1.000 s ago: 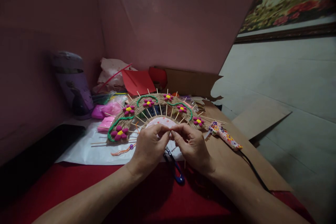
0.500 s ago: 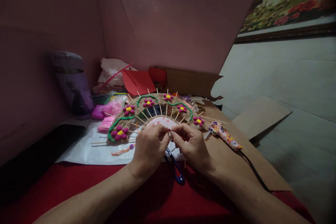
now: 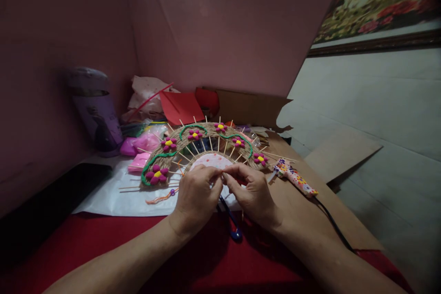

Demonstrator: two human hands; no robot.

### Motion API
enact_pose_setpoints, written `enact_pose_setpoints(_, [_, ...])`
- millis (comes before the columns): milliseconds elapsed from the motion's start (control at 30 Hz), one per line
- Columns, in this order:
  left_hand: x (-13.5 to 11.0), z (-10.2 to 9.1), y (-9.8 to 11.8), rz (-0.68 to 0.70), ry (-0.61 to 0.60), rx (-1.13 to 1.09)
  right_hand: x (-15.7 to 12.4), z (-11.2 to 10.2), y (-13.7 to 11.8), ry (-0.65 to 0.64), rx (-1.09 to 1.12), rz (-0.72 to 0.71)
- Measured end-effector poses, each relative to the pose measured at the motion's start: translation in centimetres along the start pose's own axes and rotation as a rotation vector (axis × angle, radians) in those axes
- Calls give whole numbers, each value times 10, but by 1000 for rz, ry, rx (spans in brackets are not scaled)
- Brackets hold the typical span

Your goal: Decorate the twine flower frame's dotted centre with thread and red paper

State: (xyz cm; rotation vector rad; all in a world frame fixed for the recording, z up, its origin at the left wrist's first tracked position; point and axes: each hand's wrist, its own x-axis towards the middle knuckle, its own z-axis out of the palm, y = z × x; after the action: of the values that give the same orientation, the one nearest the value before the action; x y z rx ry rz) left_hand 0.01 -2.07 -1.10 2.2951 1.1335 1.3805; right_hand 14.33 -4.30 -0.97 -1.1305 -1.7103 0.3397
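My left hand (image 3: 198,193) and my right hand (image 3: 251,192) meet in front of me, thumbs and fingers pinched together tip to tip. Whatever lies between the fingertips is too small and covered to make out. Just behind them is a fan-shaped twine weaving (image 3: 210,129) on thin wooden sticks, bearing several magenta flowers with yellow centres and wavy green strips. Its inner half-round (image 3: 212,160) is pale with pinkish dots. Blue-handled scissors (image 3: 235,233) lie below my hands, partly hidden. An orange tassel with a purple bead (image 3: 172,192) hangs at the left.
White plastic sheeting (image 3: 106,193) lies over the red cloth (image 3: 155,266). A flower-patterned glue gun (image 3: 296,180) with a black cord rests on cardboard (image 3: 330,216) at the right. A purple tumbler (image 3: 98,115), pink packets (image 3: 146,140), red paper (image 3: 182,106) and a dark flat object (image 3: 65,202) stand or lie around.
My fingertips have closed tighter together, and the small dark red bit that showed between them is now covered. The weaving, scissors and glue gun have stayed put.
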Motion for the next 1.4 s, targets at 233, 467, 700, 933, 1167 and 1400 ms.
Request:
enact_pose_setpoints(233, [4, -2, 2, -124, -12, -172, -1, -1, -1, 2, 63, -1])
enact_pose_setpoints(467, [7, -4, 4, -164, -43, -245, -1, -2, -2, 2, 73, -26])
enact_pose_setpoints(700, [7, -5, 6, -149, -48, -240, -1, -1, -2, 29, 13, -2])
enact_pose_setpoints(933, [4, -3, 4, -109, -31, -135, -1, -1, -3, 28, 1, 3])
enact_pose_setpoints(1167, [2, -1, 5, -118, -8, -73, -2, 0, -2, -1, 74, 68])
enact_pose_setpoints(1400, [1, 0, 5, -111, 2, -139, -3, 2, 1, 12, 57, 39])
